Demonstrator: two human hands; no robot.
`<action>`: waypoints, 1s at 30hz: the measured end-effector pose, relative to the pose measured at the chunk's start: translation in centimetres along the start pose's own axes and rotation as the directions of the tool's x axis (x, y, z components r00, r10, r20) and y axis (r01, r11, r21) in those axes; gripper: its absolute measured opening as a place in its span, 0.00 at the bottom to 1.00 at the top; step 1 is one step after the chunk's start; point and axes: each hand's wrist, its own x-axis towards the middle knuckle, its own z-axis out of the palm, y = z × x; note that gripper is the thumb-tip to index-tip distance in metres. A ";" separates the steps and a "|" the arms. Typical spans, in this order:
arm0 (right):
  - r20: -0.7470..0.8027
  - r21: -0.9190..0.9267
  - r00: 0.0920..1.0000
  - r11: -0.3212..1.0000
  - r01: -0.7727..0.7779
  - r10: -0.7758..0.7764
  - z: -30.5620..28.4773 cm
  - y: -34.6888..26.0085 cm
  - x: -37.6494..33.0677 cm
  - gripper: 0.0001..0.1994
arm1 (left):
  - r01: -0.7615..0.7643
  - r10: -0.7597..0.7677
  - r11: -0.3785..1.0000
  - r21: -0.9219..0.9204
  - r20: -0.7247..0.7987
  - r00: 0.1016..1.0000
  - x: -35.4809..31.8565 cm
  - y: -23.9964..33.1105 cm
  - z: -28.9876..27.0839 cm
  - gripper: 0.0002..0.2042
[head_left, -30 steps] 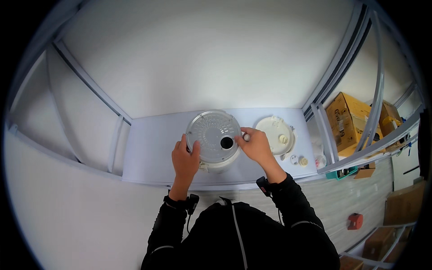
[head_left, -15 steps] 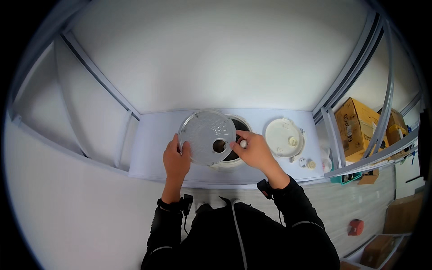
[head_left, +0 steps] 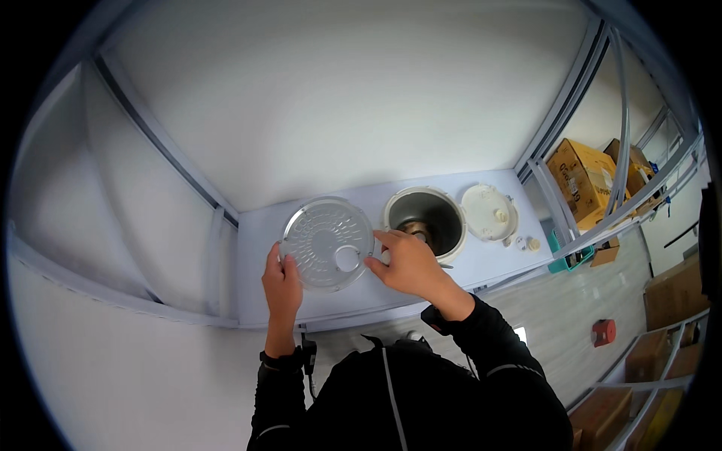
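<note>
Hands (head_left: pixel 412 264) pinching a shiny round disc (head_left: pixel 317 242) by its rim, embossed surface, dark-walled cylindrical pot (head_left: pixel 442 210) alongside

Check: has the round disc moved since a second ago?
Yes. Against the table, the round disc moved left: it covered the pot, and is now beside it, nearer the table's left end.

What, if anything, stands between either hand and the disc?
Nothing visible blocks either: the left hand holds the disc at its left rim, the right hand at its right. A small pale piece shows between the right hand's fingers, beside the rim. The pot is right of the disc.
</note>
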 end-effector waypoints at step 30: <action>0.235 -0.171 0.864 0.894 -0.415 0.446 19.6 7.6 -3.9 0.18 | -0.104 -0.232 0.614 0.782 0.305 0.924 -1.7 -16.3 0.9 0.31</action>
